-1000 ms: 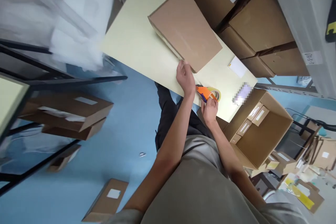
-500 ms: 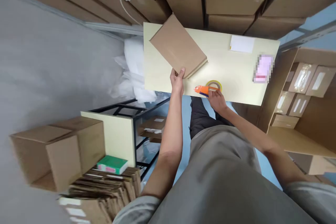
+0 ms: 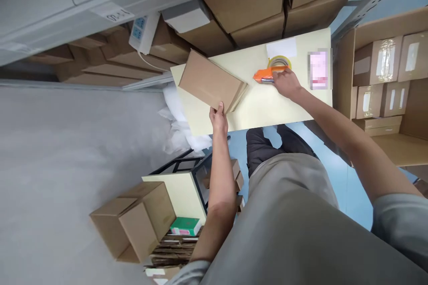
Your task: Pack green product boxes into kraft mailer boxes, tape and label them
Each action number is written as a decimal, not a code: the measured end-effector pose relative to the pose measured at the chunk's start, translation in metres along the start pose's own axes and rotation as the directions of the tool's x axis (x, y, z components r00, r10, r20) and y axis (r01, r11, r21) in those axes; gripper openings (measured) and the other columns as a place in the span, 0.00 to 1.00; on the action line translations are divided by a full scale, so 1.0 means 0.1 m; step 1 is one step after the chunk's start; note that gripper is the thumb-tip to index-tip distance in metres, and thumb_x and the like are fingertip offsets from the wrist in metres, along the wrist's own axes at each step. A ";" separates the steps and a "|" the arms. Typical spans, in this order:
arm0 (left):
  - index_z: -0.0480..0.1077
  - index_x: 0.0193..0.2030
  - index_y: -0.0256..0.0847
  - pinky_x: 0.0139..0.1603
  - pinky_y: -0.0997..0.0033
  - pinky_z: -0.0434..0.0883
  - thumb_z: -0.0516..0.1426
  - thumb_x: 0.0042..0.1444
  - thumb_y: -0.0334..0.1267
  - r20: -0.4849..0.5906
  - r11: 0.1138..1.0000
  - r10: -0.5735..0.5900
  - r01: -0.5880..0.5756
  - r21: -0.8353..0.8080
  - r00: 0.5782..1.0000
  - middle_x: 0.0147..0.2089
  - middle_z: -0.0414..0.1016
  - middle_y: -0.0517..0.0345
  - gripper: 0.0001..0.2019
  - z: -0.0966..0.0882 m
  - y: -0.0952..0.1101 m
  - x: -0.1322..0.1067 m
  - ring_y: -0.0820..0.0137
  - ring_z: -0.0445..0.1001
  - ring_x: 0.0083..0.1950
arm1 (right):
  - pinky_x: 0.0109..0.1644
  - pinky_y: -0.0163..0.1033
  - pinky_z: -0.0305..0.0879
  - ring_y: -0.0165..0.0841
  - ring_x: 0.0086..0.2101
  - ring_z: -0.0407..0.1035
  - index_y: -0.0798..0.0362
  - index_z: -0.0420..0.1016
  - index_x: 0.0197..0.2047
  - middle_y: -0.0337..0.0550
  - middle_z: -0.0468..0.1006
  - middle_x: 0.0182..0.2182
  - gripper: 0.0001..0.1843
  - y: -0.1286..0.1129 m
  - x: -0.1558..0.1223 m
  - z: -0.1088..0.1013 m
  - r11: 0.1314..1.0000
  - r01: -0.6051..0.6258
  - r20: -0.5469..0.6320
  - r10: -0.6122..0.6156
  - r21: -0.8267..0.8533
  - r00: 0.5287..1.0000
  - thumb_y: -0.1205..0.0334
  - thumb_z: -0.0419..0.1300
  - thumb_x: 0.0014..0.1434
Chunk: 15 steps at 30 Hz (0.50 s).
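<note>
My left hand (image 3: 219, 119) pinches the near edge of a flat brown cardboard box (image 3: 212, 81), thumb on top and fingers underneath. The box lies at an angle over the left part of the cream table (image 3: 257, 109), and layered edges show along its right end. In my right hand (image 3: 287, 83) is an orange tape dispenser (image 3: 264, 74) with a yellow-rimmed tape roll (image 3: 280, 60). Its nose points left toward the box, with a gap between them. A narrow dark and silver piece shows under the orange body. My right fingers are partly hidden around the grip.
White paper (image 3: 282, 47) and a pixelated pink item (image 3: 318, 70) lie on the table's right side. Boxes (image 3: 247, 0) and a power strip (image 3: 143, 31) fill the shelf behind. An open carton (image 3: 411, 111) stands right; another carton (image 3: 133, 220) and flattened cardboard (image 3: 174, 249) are lower left.
My right hand has carried the tape dispenser away from the table's near edge, toward the back by the white paper. My left hand still grips the box. The camera view has turned.
</note>
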<state>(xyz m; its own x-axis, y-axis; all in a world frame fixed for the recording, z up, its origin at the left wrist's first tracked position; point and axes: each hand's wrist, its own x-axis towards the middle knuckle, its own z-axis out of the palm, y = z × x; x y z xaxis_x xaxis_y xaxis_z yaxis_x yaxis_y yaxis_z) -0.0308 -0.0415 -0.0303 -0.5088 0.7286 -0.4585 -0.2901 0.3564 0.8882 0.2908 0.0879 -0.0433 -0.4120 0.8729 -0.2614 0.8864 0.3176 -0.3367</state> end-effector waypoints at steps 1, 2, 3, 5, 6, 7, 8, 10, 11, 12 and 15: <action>0.77 0.54 0.43 0.79 0.52 0.74 0.78 0.56 0.56 -0.002 1.000 -0.001 0.001 -0.003 1.000 0.64 0.86 0.43 0.28 0.00 0.01 0.00 0.57 0.80 0.74 | 0.71 0.58 0.71 0.48 0.50 0.86 0.67 0.76 0.57 0.59 0.88 0.41 0.18 -0.05 0.16 0.00 1.000 -0.007 -0.008 0.007 0.016 1.000 0.63 0.49 0.83; 0.77 0.53 0.44 0.79 0.52 0.74 0.78 0.56 0.56 -0.001 1.000 -0.001 0.001 -0.003 1.000 0.64 0.86 0.43 0.28 -0.01 0.01 0.00 0.56 0.80 0.74 | 0.72 0.58 0.71 0.47 0.51 0.86 0.67 0.76 0.55 0.58 0.87 0.41 0.18 -0.09 0.28 0.00 1.000 -0.006 -0.011 0.006 0.023 1.000 0.62 0.49 0.84; 0.77 0.53 0.44 0.80 0.52 0.74 0.78 0.56 0.57 0.004 1.000 -0.001 0.001 0.001 1.000 0.64 0.86 0.43 0.28 -0.01 0.01 0.00 0.56 0.79 0.75 | 0.72 0.58 0.71 0.47 0.52 0.86 0.67 0.76 0.54 0.57 0.87 0.41 0.19 -0.13 0.38 0.00 1.000 0.000 -0.020 0.000 0.028 1.000 0.61 0.49 0.85; 0.77 0.53 0.44 0.81 0.51 0.73 0.78 0.56 0.58 0.014 1.000 -0.002 0.002 0.018 1.000 0.64 0.86 0.43 0.28 -0.01 0.02 0.00 0.55 0.78 0.77 | 0.72 0.59 0.71 0.48 0.55 0.86 0.67 0.77 0.52 0.57 0.87 0.42 0.23 -0.19 0.49 0.01 0.999 0.033 -0.035 -0.032 0.029 0.999 0.59 0.46 0.86; 0.77 0.53 0.44 0.82 0.50 0.73 0.77 0.56 0.58 0.019 1.000 -0.004 0.003 0.024 1.000 0.64 0.86 0.43 0.28 -0.01 0.02 0.00 0.55 0.77 0.77 | 0.72 0.60 0.71 0.49 0.57 0.85 0.68 0.77 0.51 0.57 0.86 0.44 0.26 -0.21 0.53 0.01 0.998 0.055 -0.042 -0.054 0.026 0.998 0.59 0.44 0.87; 0.77 0.53 0.44 0.82 0.49 0.72 0.77 0.56 0.59 0.023 1.000 -0.006 0.005 0.026 1.000 0.65 0.85 0.42 0.28 -0.01 0.02 0.00 0.54 0.77 0.78 | 0.72 0.61 0.71 0.50 0.58 0.85 0.69 0.77 0.51 0.58 0.87 0.45 0.28 -0.23 0.55 0.01 0.997 0.081 -0.043 -0.080 0.015 0.996 0.59 0.41 0.87; 0.77 0.53 0.44 0.83 0.48 0.72 0.78 0.56 0.59 0.028 1.000 -0.007 0.006 0.026 1.000 0.65 0.85 0.41 0.29 -0.01 0.02 0.00 0.53 0.76 0.79 | 0.72 0.61 0.70 0.50 0.59 0.84 0.70 0.77 0.52 0.59 0.87 0.47 0.29 -0.25 0.57 0.01 0.994 0.109 -0.038 -0.110 -0.004 0.993 0.61 0.38 0.87; 0.77 0.53 0.44 0.84 0.48 0.71 0.78 0.55 0.59 0.048 1.000 -0.006 0.004 0.025 0.999 0.66 0.85 0.40 0.29 -0.03 0.02 0.02 0.53 0.75 0.80 | 0.72 0.60 0.70 0.50 0.59 0.84 0.71 0.77 0.55 0.59 0.87 0.50 0.28 -0.28 0.61 0.00 0.982 0.175 -0.007 -0.176 -0.069 0.984 0.66 0.37 0.85; 0.78 0.53 0.44 0.84 0.48 0.70 0.78 0.55 0.59 0.067 1.000 -0.006 0.004 0.026 0.998 0.67 0.85 0.41 0.29 -0.06 0.03 0.04 0.52 0.74 0.81 | 0.72 0.60 0.70 0.49 0.58 0.85 0.71 0.76 0.57 0.59 0.88 0.51 0.26 -0.30 0.62 -0.01 0.972 0.206 0.013 -0.206 -0.108 0.978 0.69 0.38 0.83; 0.78 0.53 0.44 0.85 0.49 0.70 0.78 0.55 0.59 0.091 0.999 -0.009 0.006 0.031 0.996 0.67 0.85 0.41 0.29 -0.09 0.03 0.07 0.52 0.73 0.81 | 0.71 0.59 0.71 0.48 0.57 0.85 0.72 0.75 0.60 0.59 0.88 0.51 0.25 -0.32 0.63 -0.02 0.960 0.236 0.036 -0.234 -0.151 0.972 0.71 0.39 0.81; 0.79 0.54 0.45 0.85 0.49 0.69 0.78 0.53 0.57 0.191 0.997 -0.042 0.029 0.071 0.981 0.66 0.86 0.44 0.28 -0.26 0.09 0.20 0.52 0.73 0.82 | 0.72 0.55 0.71 0.46 0.53 0.86 0.75 0.72 0.66 0.62 0.89 0.50 0.25 -0.37 0.59 -0.05 0.894 0.337 0.143 -0.307 -0.295 0.941 0.77 0.45 0.73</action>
<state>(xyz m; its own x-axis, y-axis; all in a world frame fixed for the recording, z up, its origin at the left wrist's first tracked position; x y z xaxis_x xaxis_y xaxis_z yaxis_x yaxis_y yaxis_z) -0.0648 -0.0390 -0.0322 -0.3320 0.8114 -0.4811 -0.2461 0.4179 0.8745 0.2349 0.1299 -0.0417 -0.6901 0.6707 -0.2720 0.7161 0.6873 -0.1222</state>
